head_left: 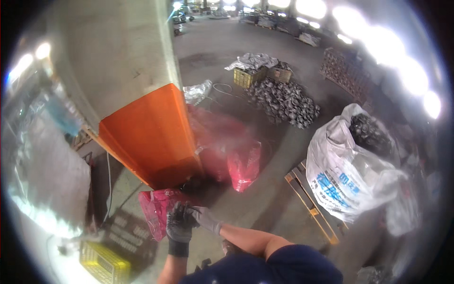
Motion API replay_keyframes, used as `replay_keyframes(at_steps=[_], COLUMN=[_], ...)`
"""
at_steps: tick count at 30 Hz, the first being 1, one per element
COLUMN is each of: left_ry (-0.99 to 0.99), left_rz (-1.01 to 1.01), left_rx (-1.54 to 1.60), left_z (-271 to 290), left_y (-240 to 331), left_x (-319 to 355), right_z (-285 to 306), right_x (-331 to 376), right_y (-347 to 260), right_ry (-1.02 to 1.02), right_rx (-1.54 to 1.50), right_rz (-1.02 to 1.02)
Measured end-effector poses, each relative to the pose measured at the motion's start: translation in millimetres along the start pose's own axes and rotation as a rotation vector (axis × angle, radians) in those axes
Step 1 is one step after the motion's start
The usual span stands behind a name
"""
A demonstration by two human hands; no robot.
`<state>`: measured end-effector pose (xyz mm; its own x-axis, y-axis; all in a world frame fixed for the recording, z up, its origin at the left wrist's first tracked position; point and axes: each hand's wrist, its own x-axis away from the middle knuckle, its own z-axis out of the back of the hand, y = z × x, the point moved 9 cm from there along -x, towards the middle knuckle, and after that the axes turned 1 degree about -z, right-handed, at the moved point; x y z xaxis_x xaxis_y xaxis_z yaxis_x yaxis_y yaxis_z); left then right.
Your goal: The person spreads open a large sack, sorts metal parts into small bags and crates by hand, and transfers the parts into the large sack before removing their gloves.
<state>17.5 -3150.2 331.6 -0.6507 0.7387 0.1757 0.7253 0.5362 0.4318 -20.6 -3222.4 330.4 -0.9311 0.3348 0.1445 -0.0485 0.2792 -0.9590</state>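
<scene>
1. A pale, flat-sided pillar [120, 57] has an orange lower part.
2. A bulging white plastic sack [328, 154] sits on a slatted wooden pallet [309, 208].
3. Loose grey metal parts [283, 102] lie heaped near a yellow plastic crate [246, 78].

A concrete pillar [118, 57] with an orange base [151, 135] rises at 10 o'clock from a grey concrete floor [205, 49], as glaring white lights [371, 35] curve along the far side between 12 and 3 o'clock.
</scene>
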Motion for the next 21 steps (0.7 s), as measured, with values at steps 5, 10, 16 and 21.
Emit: replay_keyframes(at_steps=[5, 10, 16, 21], left_ry=[-0.071, -0.053, 0.083, 0.391], left_rz=[0.009, -0.139, -0.406, -0.705], left_rx=[0.128, 0.107, -0.097, -0.407], left_z=[16, 22, 88, 149], left_y=[9, 54, 117, 147], left_x=[37, 94, 182, 270], right_z=[-5, -60, -234, -342], right_x=[5, -2, 75, 110], right_y=[46, 73, 15, 46], right_ry=[0.127, -0.1, -0.668, -0.587], right_rx=[0.45, 0.456, -0.111, 0.005], right_rz=[-0.143, 0.038, -0.21, -0.049])
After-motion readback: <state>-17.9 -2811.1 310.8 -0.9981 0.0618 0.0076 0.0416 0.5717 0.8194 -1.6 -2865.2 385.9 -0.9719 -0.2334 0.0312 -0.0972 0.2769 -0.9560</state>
